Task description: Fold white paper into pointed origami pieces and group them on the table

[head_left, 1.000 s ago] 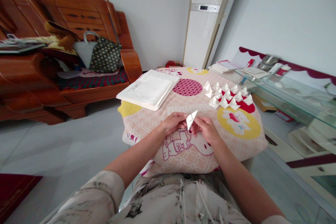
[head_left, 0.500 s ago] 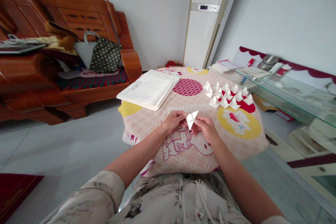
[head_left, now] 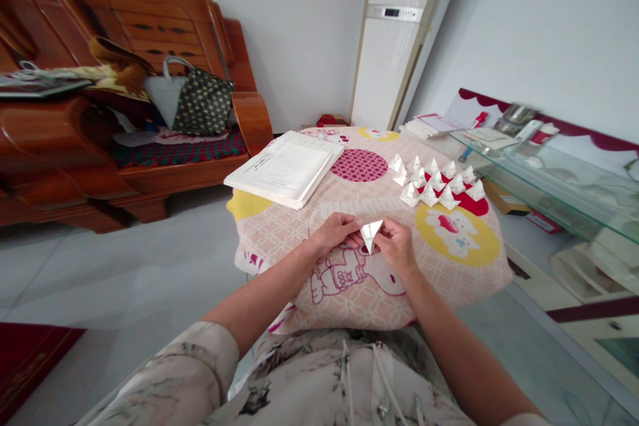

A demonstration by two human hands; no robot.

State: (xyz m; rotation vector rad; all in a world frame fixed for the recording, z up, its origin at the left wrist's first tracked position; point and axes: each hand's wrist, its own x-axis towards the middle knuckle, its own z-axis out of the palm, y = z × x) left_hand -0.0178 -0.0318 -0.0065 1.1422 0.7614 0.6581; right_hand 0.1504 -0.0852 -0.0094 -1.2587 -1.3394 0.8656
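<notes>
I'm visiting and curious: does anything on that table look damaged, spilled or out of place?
Nothing stands out. The folded white paper shapes stand grouped on the pink patterned tablecloth, the rectangular white paper stack lies flat, and the left hand and right hand hold a white paper triangle.

Soft, diffuse light fills my view, with glare on the tall white unit (head_left: pixel 388 60) and wide-angle stretching toward the edges.

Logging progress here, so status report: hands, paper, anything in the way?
Right hand holds folded paper. Left hand at its edge, grip unclear. Small folded pieces and paper stack sit apart from both hands.
</notes>
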